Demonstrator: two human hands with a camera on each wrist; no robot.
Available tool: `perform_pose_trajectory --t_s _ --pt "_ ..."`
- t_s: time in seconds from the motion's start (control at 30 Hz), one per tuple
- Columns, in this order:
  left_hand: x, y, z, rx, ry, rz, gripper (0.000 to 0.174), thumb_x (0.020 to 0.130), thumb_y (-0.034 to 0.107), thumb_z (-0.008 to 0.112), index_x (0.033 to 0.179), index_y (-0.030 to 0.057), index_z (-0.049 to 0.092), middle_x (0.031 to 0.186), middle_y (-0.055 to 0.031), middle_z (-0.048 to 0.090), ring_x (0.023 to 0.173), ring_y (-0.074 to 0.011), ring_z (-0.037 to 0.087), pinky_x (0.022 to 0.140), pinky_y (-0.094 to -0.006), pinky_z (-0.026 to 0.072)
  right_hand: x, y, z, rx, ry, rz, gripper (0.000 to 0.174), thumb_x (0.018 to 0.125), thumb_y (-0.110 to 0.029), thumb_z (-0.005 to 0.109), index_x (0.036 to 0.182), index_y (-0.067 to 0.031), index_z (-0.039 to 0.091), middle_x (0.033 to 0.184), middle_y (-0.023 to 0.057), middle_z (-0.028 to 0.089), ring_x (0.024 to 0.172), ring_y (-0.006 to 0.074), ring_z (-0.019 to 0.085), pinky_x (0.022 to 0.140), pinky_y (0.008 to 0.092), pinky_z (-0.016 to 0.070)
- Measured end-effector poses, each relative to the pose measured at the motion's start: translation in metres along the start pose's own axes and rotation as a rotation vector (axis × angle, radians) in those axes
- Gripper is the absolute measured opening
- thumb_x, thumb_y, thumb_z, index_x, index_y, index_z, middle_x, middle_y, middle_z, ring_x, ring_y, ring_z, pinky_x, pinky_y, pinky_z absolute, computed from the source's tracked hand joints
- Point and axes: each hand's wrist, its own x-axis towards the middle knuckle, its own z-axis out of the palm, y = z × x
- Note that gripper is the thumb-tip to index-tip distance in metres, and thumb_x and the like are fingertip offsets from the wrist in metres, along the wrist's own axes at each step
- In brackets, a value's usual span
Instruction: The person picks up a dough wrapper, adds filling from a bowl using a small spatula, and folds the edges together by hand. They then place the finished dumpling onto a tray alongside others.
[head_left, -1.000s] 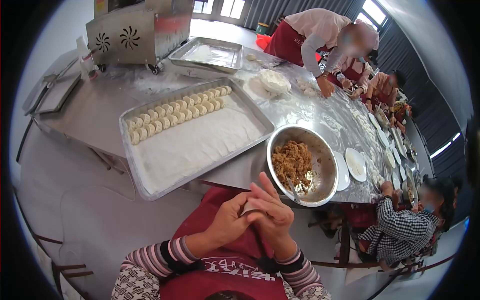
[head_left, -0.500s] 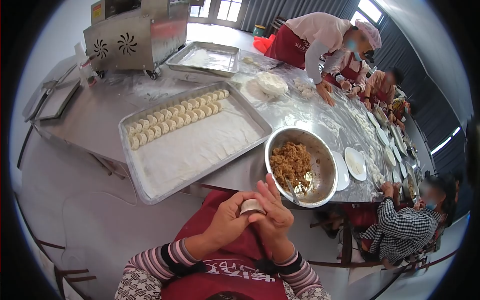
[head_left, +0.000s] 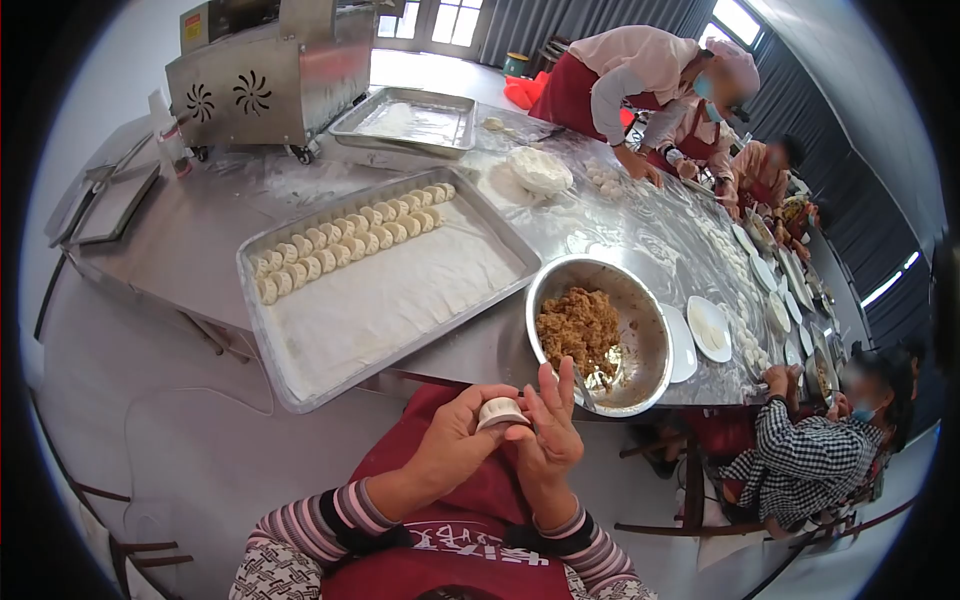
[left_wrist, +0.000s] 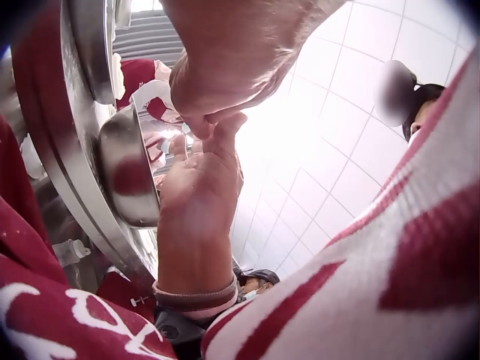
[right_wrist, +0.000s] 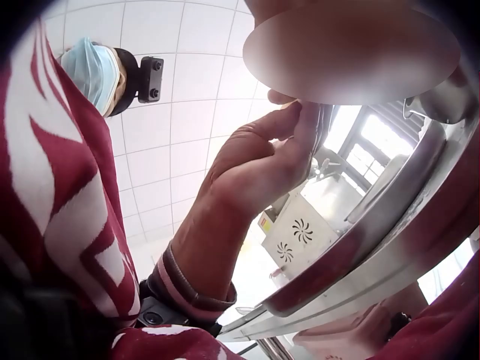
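Holding one dumpling (head_left: 502, 411) up in front of my chest, off the near edge of the worktop (head_left: 200, 220), over my apron. Both hands are together, clamped on it.

- Left hand (head_left: 455, 440): fingers curled under and round the dumpling, cupping it from below. Probably so the soft dough keeps its shape.
- Right hand (head_left: 550, 435): thumb pressed onto the dumpling's rim against the side of the forefinger, a pinch grip as far as I can tell. The other fingers stand straight up, clear of the dough.
- The wrist views only show the backs of the hands meeting. The dumpling itself is hidden there.

Layout:
- Bowl (head_left: 652, 335) with brown filling (head_left: 578, 328) sits at the near edge, just ahead of my right hand. My guess is that keeps it a short reach away. A spoon (head_left: 585, 388) leans inside it on the near side.
- Tray (head_left: 400, 290) is left of the bowl, overhanging the near edge. Two tight rows of finished dumplings (head_left: 350, 237) are packed along its far side, and the rest is bare floured liner. Packing from the far side looks like a way to keep the near part easy to reach.
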Motion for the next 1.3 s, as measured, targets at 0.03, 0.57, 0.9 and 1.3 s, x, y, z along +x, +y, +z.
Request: perform_pose_trajectory --t_s 0.03,0.57,0.9,1.3 --pt "0.0 -0.004 -0.001 0.016 -0.006 -0.011 0.035 0.088 0.004 0.063 0.121 0.0012 0.05 0.108 -0.004 0.059 0.099 -0.0096 0.057 0.087 -0.023 0.0481 -0.001 -0.002 -0.001 -0.01 -0.018 0.003 0.025 0.081 -0.016 0.069 0.102 -0.0017 0.071 0.126 0.0164 0.059 0.134 0.0365 0.036 0.103 0.0397 0.0394" --pt "0.0 -0.001 -0.007 -0.499 -0.199 -0.197 0.049 0.097 0.027 0.05 0.135 -0.0024 0.038 0.123 -0.0102 0.053 0.114 -0.0162 0.053 0.104 -0.0319 0.0391 -0.006 0.01 -0.007 0.013 -0.098 0.051 0.031 0.078 -0.015 0.072 0.105 0.0001 0.069 0.122 0.016 0.061 0.133 0.0354 0.039 0.106 0.0406 0.0359" --pt "0.006 -0.002 -0.028 -0.619 -0.31 -0.268 0.049 0.099 0.045 0.039 0.123 0.0039 0.049 0.112 -0.0033 0.056 0.102 -0.0124 0.055 0.097 -0.0315 0.0427 0.02 0.002 -0.01 0.146 -0.295 0.029 0.019 0.072 -0.011 0.075 0.09 -0.0029 0.072 0.118 0.0162 0.063 0.129 0.0356 0.044 0.105 0.0438 0.0373" --pt "0.016 -0.002 -0.043 -0.692 -0.422 -0.347 0.065 0.095 0.057 0.038 0.127 0.0013 0.045 0.112 -0.0057 0.055 0.1 -0.0157 0.053 0.099 -0.0343 0.0399 0.037 0.002 -0.006 0.06 -0.529 0.033 0.019 0.069 -0.004 0.071 0.087 -0.0084 0.074 0.116 0.0099 0.066 0.131 0.0311 0.044 0.109 0.0449 0.0294"
